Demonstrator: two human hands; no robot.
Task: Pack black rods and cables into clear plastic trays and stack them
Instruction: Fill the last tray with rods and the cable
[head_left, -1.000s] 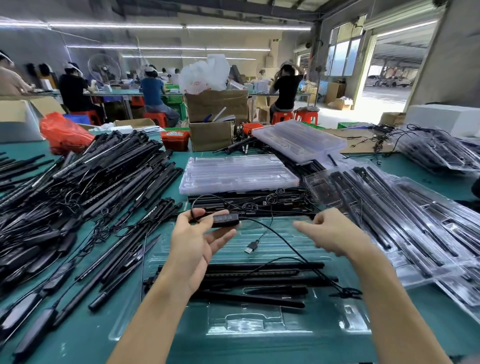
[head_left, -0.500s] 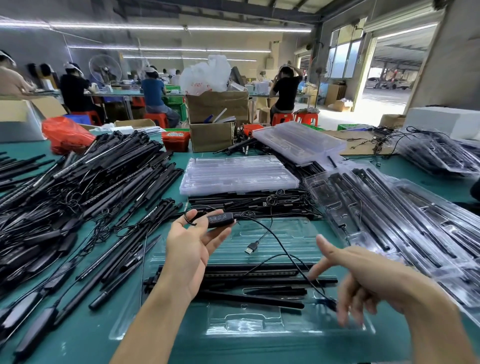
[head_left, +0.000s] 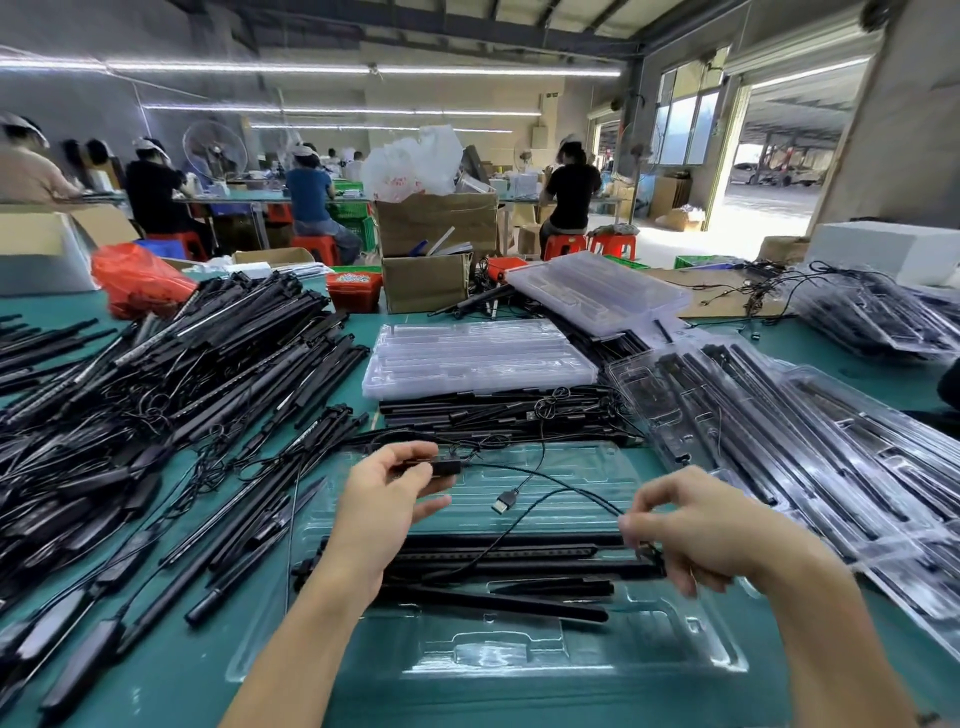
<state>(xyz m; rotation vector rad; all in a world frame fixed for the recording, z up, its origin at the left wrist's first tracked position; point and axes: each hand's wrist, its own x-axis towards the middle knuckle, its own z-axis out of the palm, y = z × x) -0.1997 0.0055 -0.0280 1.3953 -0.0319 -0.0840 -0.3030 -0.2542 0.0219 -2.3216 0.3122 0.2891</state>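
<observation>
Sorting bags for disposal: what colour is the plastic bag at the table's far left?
Red, clearest in the head view.

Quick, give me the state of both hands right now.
Left hand: pinching the black inline controller of the cable.
Right hand: fingers curled, pinching the same cable near the rods.

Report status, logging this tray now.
Left hand pinches small black controller; right hand pinches thin black cable. Black rods in clear plastic tray.

Right hand (head_left: 711, 530) motion-blurred, grip on cable (head_left: 571, 491) unclear; rod pile (head_left: 130, 395) cut off left.
</observation>
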